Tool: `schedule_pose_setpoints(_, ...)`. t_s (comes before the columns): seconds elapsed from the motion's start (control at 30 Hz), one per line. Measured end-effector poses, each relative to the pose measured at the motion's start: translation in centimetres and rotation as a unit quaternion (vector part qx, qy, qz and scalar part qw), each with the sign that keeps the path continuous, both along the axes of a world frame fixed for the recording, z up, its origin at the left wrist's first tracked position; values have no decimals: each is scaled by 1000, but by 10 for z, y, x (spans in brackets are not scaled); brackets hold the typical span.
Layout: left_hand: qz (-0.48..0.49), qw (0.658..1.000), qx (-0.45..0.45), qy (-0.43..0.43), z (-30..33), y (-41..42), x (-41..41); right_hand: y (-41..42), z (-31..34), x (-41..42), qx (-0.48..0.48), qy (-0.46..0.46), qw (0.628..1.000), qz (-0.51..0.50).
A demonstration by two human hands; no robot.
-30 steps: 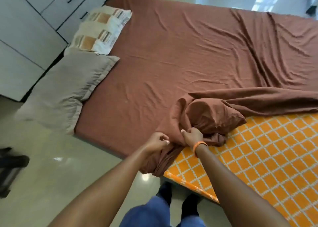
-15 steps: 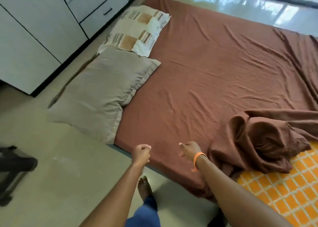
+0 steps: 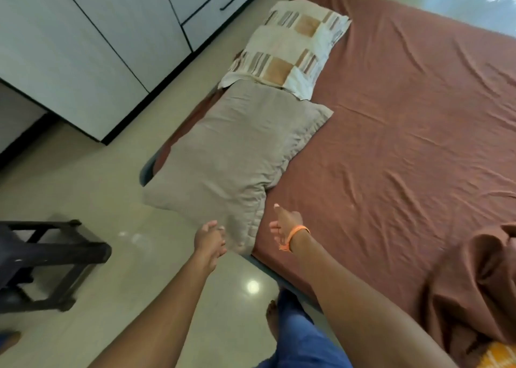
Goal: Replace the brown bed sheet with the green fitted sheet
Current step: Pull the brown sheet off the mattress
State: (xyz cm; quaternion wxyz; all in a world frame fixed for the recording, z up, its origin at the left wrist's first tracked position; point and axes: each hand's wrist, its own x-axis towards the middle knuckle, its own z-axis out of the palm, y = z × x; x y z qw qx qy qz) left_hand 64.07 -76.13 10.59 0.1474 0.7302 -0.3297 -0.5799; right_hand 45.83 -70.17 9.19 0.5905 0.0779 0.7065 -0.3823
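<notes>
- A dark stool [image 3: 47,258] stood on the pale floor [image 3: 97,189] at the far left, with white cupboards [image 3: 92,41] behind it along the wall.
- The left hand [image 3: 209,242] reached forward over the floor, just beside the near corner of the grey pillow [image 3: 231,158]; its fingers were loosely curled and held nothing.
- The grey pillow lay half off the bed's left edge, and a patterned cream pillow [image 3: 290,49] lay beyond it, the two touching end to end.
- The right hand [image 3: 287,225], with an orange band [image 3: 297,232] at its wrist, hung above the near left part of the bed, its fingers spread open and empty, the first finger pointing ahead.
- A blue trouser leg [image 3: 301,337] and a bare foot showed below, between the two arms.
- The brown bed sheet [image 3: 405,133] covered most of the bed, wrinkled but flat.
- At the lower right the sheet was pulled off and bunched in a heap [image 3: 480,284], with a patch of orange patterned mattress [image 3: 499,356] bared under it.
- No green sheet could be seen.
</notes>
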Motion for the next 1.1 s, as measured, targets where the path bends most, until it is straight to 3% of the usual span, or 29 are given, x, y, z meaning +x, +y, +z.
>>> schedule_pose_setpoints(0.27,-106,983,-44,-140,-23,-112,13,-126,-40,29,-5,78,996,53)
schedule_pose_setpoints(0.47,-116,940,-140,-288,-49,-226,37,-189,-77,52,90,-5,994,-65)
schedule_pose_setpoints(0.57,-96,926,-118,-347,-77,-294,69,-218,-102,63,204,118,969,-78)
schedule_pose_setpoints(0.7,-148,923,-94,-343,-135,-378,120,-240,-122,64,320,257,911,-44)
schedule_pose_setpoints(0.87,-282,895,-91,-333,-184,-411,140,-229,-126,54,257,303,913,-90)
schedule_pose_setpoints(0.97,-268,907,-104,-308,-192,-410,130,-227,-96,56,228,412,874,-120)
schedule_pose_setpoints(1.1,-273,899,-132,-317,-203,-419,122,-229,-72,50,192,466,848,-166)
